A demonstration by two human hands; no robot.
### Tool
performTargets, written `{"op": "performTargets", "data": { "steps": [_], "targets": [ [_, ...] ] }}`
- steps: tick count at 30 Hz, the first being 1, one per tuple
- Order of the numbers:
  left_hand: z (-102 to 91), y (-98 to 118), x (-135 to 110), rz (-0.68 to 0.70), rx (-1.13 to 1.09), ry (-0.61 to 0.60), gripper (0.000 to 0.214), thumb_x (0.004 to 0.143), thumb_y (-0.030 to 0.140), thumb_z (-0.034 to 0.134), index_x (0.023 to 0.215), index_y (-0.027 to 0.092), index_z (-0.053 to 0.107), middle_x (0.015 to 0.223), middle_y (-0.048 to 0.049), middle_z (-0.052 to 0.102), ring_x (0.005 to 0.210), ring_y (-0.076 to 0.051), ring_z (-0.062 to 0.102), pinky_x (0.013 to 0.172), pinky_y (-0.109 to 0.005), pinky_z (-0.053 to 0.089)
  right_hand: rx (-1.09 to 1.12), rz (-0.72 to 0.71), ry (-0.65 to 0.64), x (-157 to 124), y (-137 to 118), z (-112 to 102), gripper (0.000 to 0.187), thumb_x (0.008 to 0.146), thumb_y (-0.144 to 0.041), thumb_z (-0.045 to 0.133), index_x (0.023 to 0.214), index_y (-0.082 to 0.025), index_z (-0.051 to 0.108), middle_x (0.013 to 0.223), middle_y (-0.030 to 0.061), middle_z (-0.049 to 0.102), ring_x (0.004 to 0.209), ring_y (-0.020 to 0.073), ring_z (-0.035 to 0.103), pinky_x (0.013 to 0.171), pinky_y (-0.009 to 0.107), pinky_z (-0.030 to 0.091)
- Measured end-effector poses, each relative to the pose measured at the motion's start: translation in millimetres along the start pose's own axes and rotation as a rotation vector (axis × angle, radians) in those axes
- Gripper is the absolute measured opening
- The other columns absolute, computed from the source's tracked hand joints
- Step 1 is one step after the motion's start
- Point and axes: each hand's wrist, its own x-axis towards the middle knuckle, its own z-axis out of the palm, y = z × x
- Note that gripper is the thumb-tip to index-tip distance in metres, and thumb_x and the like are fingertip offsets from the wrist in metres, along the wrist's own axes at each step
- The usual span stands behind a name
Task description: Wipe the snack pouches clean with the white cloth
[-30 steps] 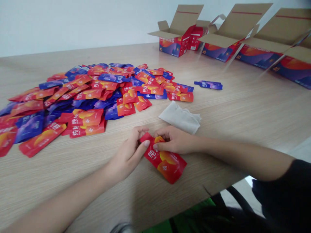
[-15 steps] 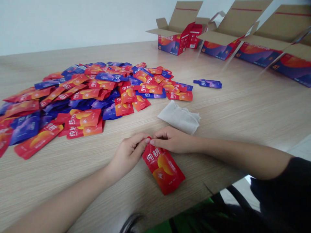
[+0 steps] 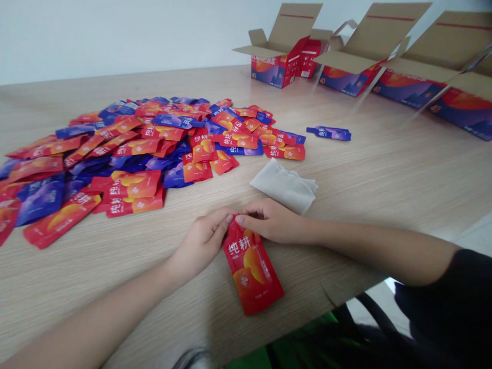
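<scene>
"Where's the red sachet (image 3: 251, 271) lying?"

"On the worktop (image 3: 384, 169), a little short of its near edge. The narrow top end sits up between the two hands, and the rest runs down toward that edge, with the white characters facing up."

"And the grip on it?"

"Both hands are pressed in on that top end. The left grip (image 3: 202, 243) comes from one side with its thumb and fingers pinching the sachet, and the right grip (image 3: 271, 221) comes from the other, its fingertips on the same end. The two hands nearly meet there, and the body of the sachet hangs below them, free of both."

"What's close by?"

"A folded white cloth (image 3: 284, 185) lies just past the right grip. A wide heap of red and blue sachets (image 3: 134, 148) spreads across the worktop toward the left, its nearest pieces near the left grip. One blue sachet (image 3: 329, 134) lies apart from the heap, and open cardboard cartons (image 3: 271, 72) line the far right edge."
</scene>
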Motion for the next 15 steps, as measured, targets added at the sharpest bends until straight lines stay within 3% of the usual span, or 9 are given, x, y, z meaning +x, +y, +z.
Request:
{"op": "performTargets", "data": {
  "steps": [4, 7, 11, 15],
  "targets": [
    [2.4, -2.8, -0.5, 0.001, -0.037, -0.011, 0.02, 0.098, 0.033, 0.046, 0.105, 0.019, 0.06, 0.091, -0.0034, 0.07, 0.084, -0.017, 0.065, 0.072, -0.029, 0.05, 0.155, 0.001, 0.044, 1.1, 3.4, 5.4, 0.014, 0.088, -0.03, 0.059, 0.08, -0.02, 0.055, 0.073, -0.0012, 0.062, 0.066, 0.0129, 0.056, 0.059, 0.026, 0.043],
    [3.6, -4.2, -1.3, -0.072, -0.132, -0.029, 0.023, 0.098, 0.038, 0.049, 0.109, 0.019, 0.054, 0.076, 0.0007, 0.066, 0.066, -0.015, 0.061, 0.058, -0.025, 0.045, 0.202, -0.028, 0.035, 1.7, 3.9, 7.3, 0.011, 0.087, -0.026, 0.059, 0.08, -0.021, 0.052, 0.073, -0.0021, 0.061, 0.065, 0.013, 0.056, 0.059, 0.026, 0.043],
    [1.4, -2.0, 0.0, -0.092, -0.128, -0.007, 0.024, 0.097, 0.042, 0.051, 0.099, 0.019, 0.055, 0.06, 0.0064, 0.054, 0.052, -0.01, 0.046, 0.05, -0.022, 0.034, 0.188, -0.05, 0.122, 2.5, 2.7, 4.4, 0.01, 0.089, -0.025, 0.058, 0.081, -0.02, 0.053, 0.073, -0.0017, 0.061, 0.066, 0.0129, 0.056, 0.06, 0.026, 0.043],
    [-0.8, -1.6, 1.9, -0.071, -0.055, -0.011, 0.028, 0.094, 0.041, 0.054, 0.08, 0.018, 0.058, 0.059, 0.0054, 0.049, 0.054, -0.01, 0.041, 0.05, -0.022, 0.031, 0.144, -0.054, 0.158, 4.0, 3.1, 1.3, 0.009, 0.089, -0.024, 0.059, 0.083, -0.019, 0.055, 0.075, -0.0008, 0.061, 0.069, 0.0132, 0.058, 0.063, 0.027, 0.044]
  ]
}}
